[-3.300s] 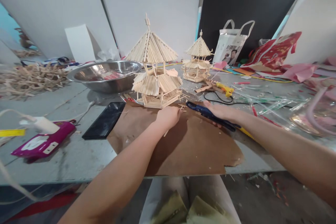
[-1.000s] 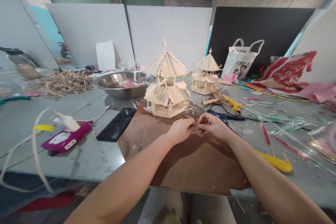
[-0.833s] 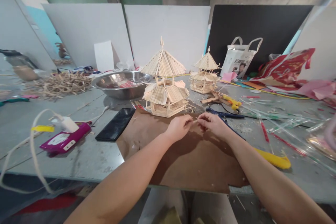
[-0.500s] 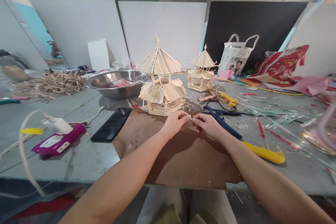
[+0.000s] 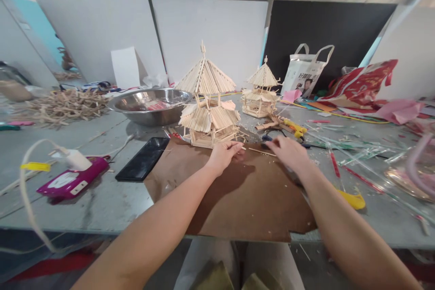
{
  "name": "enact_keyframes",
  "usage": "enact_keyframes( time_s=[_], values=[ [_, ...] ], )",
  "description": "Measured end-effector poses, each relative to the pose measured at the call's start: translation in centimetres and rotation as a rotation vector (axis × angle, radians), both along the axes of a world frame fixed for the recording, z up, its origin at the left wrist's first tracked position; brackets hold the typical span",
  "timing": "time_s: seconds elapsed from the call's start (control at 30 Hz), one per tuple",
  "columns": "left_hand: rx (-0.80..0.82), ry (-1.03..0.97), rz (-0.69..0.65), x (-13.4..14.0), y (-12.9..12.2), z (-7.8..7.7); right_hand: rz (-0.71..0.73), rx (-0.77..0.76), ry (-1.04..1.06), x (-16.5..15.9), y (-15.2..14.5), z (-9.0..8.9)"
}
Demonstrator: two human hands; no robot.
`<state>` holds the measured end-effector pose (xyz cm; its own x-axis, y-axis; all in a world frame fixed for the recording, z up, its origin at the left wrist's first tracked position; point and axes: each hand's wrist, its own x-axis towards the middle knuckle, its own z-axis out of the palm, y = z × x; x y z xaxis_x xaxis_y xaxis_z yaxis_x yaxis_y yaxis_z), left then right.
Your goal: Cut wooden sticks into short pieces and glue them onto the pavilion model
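Magenta colours the power strip (image 5: 73, 177) at left; next comes a black phone (image 5: 142, 159), a steel basin (image 5: 144, 117) behind it. Near the middle, the larger stick pavilion (image 5: 217, 118) stands upright at the far edge of a brown sheet (image 5: 251, 208). Just in front, the left hand (image 5: 224, 156) pinches a short stick (image 5: 244, 148). Rightward, a thin stick (image 5: 262, 152) lies by the right hand (image 5: 288, 150), fingers curled over a blue-handled tool (image 5: 267, 138); whether it grips anything, I cannot tell.
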<state>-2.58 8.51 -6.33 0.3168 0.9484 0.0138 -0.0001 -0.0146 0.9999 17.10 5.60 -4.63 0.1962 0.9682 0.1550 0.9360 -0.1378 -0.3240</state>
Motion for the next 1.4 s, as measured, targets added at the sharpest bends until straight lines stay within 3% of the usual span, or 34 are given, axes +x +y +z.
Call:
enact_keyframes(
  time_s=[0.1, 0.2, 0.43, 0.6, 0.87, 1.1, 1.23, 1.4],
  values=[
    [0.047, 0.043, 0.048, -0.3, 0.4, 0.0, -0.131, -0.184, -0.175, 2.2, 0.1, 0.2],
    [0.163, 0.143, 0.079, -0.5, 0.5, 0.0, -0.058, -0.322, -0.229, 3.0, 0.4, -0.3],
    [0.526, 0.54, 0.12, -0.8, 0.5, -0.5, -0.11, -0.324, -0.264, 2.4, 0.6, -0.8],
    [0.58, 0.617, 0.228, -1.0, 0.6, -0.4, -0.185, -0.139, -0.164, 2.0, 0.3, -0.1],
    [0.605, 0.505, 0.692, -1.2, 0.5, 0.3, -0.319, 0.24, 0.002, 1.4, 0.0, 0.4],
    [0.533, 0.54, 0.748, -0.8, 0.5, -0.3, -0.271, 0.505, 0.291, 1.6, 0.3, 0.0],
    [0.53, 0.548, 0.778, -0.7, 0.5, -0.3, -0.202, 0.633, 0.624, 1.3, 0.5, -0.4],
    [0.498, 0.573, 0.762, -0.9, 0.5, -0.1, 0.038, 0.8, 1.246, 0.6, 0.6, -0.6]
  ],
)
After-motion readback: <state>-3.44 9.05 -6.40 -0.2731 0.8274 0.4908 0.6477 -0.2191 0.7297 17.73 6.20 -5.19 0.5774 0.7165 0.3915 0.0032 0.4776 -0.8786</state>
